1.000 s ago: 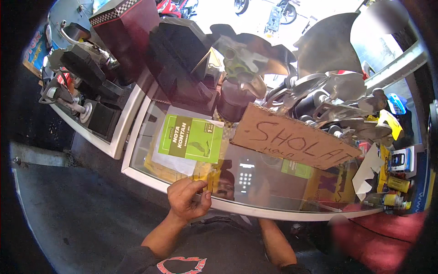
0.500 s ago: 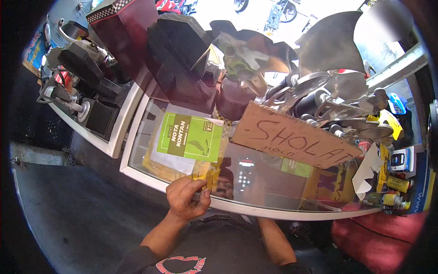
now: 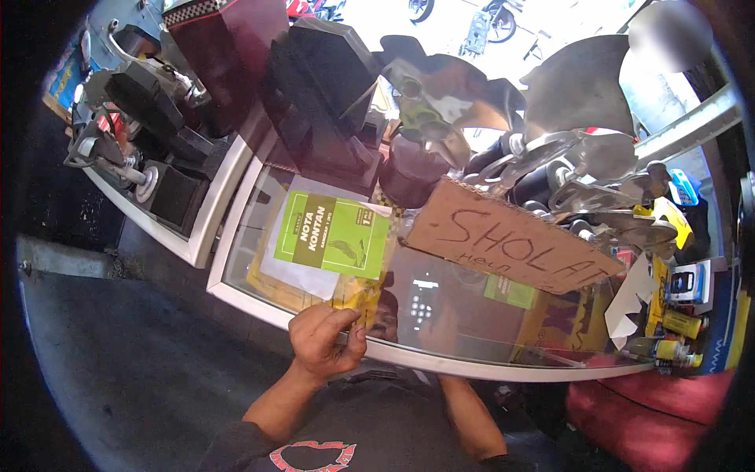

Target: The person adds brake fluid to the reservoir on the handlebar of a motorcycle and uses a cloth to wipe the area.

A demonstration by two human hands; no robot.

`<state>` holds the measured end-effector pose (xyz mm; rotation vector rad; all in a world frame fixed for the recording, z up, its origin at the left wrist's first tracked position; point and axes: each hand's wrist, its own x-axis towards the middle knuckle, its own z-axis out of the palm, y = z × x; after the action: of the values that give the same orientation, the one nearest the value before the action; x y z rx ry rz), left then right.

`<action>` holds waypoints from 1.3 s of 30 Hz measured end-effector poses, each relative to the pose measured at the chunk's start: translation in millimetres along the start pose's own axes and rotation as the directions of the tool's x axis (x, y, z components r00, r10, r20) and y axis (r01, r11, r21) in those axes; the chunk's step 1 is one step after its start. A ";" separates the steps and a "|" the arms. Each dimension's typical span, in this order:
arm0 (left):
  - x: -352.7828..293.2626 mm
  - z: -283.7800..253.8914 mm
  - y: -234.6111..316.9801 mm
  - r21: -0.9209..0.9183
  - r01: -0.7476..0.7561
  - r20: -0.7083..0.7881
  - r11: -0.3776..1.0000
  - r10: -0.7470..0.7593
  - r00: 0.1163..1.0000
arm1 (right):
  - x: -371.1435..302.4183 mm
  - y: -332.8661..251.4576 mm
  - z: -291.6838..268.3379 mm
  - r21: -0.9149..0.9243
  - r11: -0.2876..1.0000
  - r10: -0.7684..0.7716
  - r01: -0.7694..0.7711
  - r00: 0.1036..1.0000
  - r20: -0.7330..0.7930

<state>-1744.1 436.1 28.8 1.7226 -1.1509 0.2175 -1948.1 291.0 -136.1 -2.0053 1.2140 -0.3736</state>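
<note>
My left hand [image 3: 325, 343] is closed at the front edge of the glass-topped counter [image 3: 255, 309], its fingers curled and the thumb pressed toward them. Whatever is inside the grip, if anything, does not show. Beyond the knuckles a green receipt book [image 3: 334, 236] lies on white paper [image 3: 292, 277] on the glass. My right forearm [image 3: 472, 417] reaches up to the counter's edge, and the hand itself is hidden there. A lit keypad screen [image 3: 422, 307] shows in the glass, seemingly as a reflection; the device cannot be seen directly.
A cardboard sign [image 3: 503, 236] with handwriting leans on metal parts [image 3: 582, 157] across the counter. Dark boxy stands [image 3: 322, 86] rise at the back left. Small bottles [image 3: 676, 348] stand at the right end, above a red padded seat [image 3: 645, 413].
The view has shifted slightly, so the counter's items appear a little lower and to the right. My left hand keeps its curled pose at the edge.
</note>
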 end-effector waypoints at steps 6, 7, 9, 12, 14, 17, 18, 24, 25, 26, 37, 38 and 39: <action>-1.0 0.1 -0.7 -0.001 -0.016 -0.010 1.000 0.016 1.000 | -1.3 -1.1 4.2 -0.007 1.000 -0.006 0.006 1.000 0.003; -1.1 -0.4 -0.5 0.001 -0.009 -0.004 1.000 0.009 1.000 | -1.5 -1.6 4.6 -0.010 1.000 -0.008 0.008 1.000 0.003; -1.1 -1.4 0.2 0.005 0.003 0.007 1.000 -0.003 1.000 | -2.0 -2.3 5.1 -0.007 1.000 -0.007 0.007 1.000 0.003; -1.6 -1.0 0.1 -0.002 0.012 -0.001 1.000 -0.012 1.000 | -0.3 -2.8 5.3 -0.011 1.000 -0.006 0.006 1.000 0.005; -1.4 -0.2 -0.3 0.006 0.012 0.000 1.000 -0.012 1.000 | 0.0 -2.5 6.1 -0.015 1.000 -0.003 0.003 1.000 0.003; -1.1 -1.0 1.1 0.009 0.010 -0.004 1.000 -0.010 1.000 | -2.5 -1.3 5.7 -0.013 1.000 0.001 -0.001 1.000 -0.003; -0.8 -1.7 2.0 0.009 0.009 -0.006 1.000 -0.009 1.000 | -2.5 -0.8 7.0 -0.008 1.000 -0.004 0.003 1.000 -0.007; -1.8 1.0 -0.9 0.000 -0.001 -0.020 1.000 0.001 1.000 | -4.4 4.1 6.6 -0.007 1.000 0.007 -0.007 1.000 -0.021; -1.8 0.9 -0.6 0.002 0.005 -0.017 1.000 -0.005 1.000 | -4.2 4.2 6.3 -0.006 1.000 0.008 -0.009 1.000 -0.021; -1.8 0.6 0.1 0.005 0.010 -0.013 1.000 -0.010 1.000 | -4.5 4.4 6.6 -0.005 1.000 0.008 -0.009 1.000 -0.023; -2.8 -0.6 0.5 0.041 0.029 0.018 0.999 -0.030 0.999 | -2.7 5.9 5.5 -0.010 1.000 -0.004 0.004 1.000 -0.015; -2.4 -0.8 0.9 0.038 0.031 0.016 0.999 -0.031 0.999 | -2.8 5.4 5.6 -0.011 1.000 -0.007 0.007 1.000 -0.009; -2.1 -0.9 1.3 0.035 0.032 0.015 0.999 -0.033 0.999 | -1.9 4.9 6.1 -0.014 1.000 -0.009 0.009 1.000 -0.006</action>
<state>-1745.8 438.1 28.8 1.7752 -1.1352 0.2057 -1948.6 294.0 -143.5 -2.0236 1.2152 -0.3769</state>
